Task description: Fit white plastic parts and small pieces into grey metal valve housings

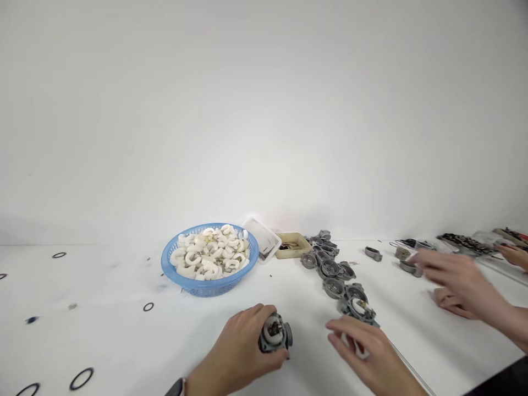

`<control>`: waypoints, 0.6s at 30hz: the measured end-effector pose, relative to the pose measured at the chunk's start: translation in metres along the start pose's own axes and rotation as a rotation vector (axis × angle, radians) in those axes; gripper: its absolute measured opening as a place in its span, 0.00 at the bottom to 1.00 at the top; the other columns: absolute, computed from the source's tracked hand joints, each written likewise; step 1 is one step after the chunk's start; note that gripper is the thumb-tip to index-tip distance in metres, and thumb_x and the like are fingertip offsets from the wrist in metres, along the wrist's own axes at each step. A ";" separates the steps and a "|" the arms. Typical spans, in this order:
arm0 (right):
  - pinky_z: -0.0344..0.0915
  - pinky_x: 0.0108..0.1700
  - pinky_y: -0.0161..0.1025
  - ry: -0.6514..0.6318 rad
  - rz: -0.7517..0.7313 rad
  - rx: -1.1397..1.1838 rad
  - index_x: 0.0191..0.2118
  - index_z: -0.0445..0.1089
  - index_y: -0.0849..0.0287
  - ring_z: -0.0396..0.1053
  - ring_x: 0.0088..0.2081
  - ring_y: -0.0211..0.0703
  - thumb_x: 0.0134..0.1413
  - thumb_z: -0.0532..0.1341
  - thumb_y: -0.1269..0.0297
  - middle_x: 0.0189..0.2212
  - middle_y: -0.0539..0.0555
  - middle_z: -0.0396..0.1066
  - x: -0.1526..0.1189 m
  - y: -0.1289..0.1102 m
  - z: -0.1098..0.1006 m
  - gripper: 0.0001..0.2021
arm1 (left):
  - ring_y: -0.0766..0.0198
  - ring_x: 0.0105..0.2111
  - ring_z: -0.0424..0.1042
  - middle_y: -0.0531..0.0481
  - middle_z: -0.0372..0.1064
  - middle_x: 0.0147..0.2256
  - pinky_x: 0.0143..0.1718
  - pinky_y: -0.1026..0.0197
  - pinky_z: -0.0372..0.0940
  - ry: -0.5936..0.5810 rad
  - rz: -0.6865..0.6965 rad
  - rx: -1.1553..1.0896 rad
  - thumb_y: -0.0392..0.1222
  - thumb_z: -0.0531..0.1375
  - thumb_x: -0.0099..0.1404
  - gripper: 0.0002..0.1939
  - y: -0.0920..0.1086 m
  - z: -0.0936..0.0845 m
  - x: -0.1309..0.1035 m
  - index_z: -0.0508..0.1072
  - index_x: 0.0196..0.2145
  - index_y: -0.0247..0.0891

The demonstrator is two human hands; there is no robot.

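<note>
My left hand (243, 346) is wrapped round a grey round housing (274, 333). A white ring-shaped piece with small dark parts inside it shows in the housing's opening, which is turned up towards me. To the right, my right hand (367, 349) hovers over the white table with fingers loosely bent and apart, and no held object shows in it. Just beyond it lies another grey housing (361, 311) with a white piece in it. A row of grey housings (330, 268) stretches from there towards the wall.
A blue basket (210, 289) full of white curved pieces stands left of centre. Behind it are a tilted white tray (264, 236) and a cream tray (291, 253) with small parts. Black rings (81, 378) lie at left. A co-worker's hands (457, 280) work at right.
</note>
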State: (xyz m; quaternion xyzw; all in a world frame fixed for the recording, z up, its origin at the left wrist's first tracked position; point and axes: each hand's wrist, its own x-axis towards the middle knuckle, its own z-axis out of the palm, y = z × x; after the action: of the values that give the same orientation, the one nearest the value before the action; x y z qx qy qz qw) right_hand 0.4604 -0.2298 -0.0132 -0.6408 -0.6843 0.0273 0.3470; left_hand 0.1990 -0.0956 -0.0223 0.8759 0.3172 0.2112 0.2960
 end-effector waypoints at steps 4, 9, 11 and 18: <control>0.71 0.30 0.41 0.272 0.260 -0.006 0.38 0.81 0.52 0.72 0.29 0.48 0.61 0.62 0.39 0.34 0.58 0.81 -0.023 0.051 -0.034 0.21 | 0.51 0.46 0.73 0.51 0.74 0.46 0.48 0.54 0.63 -0.006 -0.013 0.015 0.42 0.65 0.56 0.24 0.000 -0.002 0.000 0.72 0.52 0.46; 0.74 0.37 0.43 0.235 0.406 -0.131 0.54 0.76 0.50 0.76 0.42 0.55 0.54 0.63 0.35 0.52 0.58 0.78 -0.018 0.084 -0.056 0.30 | 0.51 0.47 0.73 0.50 0.74 0.49 0.48 0.55 0.64 0.010 -0.050 0.044 0.42 0.64 0.57 0.25 0.000 -0.007 0.000 0.72 0.53 0.46; 0.74 0.41 0.46 0.164 0.442 -0.208 0.60 0.72 0.48 0.77 0.47 0.60 0.52 0.62 0.34 0.56 0.57 0.76 -0.010 0.086 -0.047 0.34 | 0.52 0.46 0.73 0.51 0.75 0.48 0.46 0.57 0.64 0.034 -0.059 0.066 0.41 0.64 0.57 0.24 -0.001 -0.010 0.001 0.72 0.52 0.46; 0.71 0.53 0.50 0.134 0.416 -0.131 0.57 0.73 0.52 0.75 0.53 0.62 0.52 0.64 0.43 0.54 0.57 0.78 0.003 0.097 -0.009 0.29 | 0.52 0.44 0.74 0.49 0.75 0.47 0.42 0.57 0.64 0.126 -0.122 0.202 0.42 0.63 0.59 0.18 -0.014 -0.026 0.006 0.72 0.48 0.44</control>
State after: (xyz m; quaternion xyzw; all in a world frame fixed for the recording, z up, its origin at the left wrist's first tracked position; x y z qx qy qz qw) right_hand 0.5487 -0.2134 -0.0515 -0.7895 -0.5133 0.0113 0.3363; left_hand 0.1829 -0.0725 -0.0109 0.8654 0.4076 0.2141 0.1980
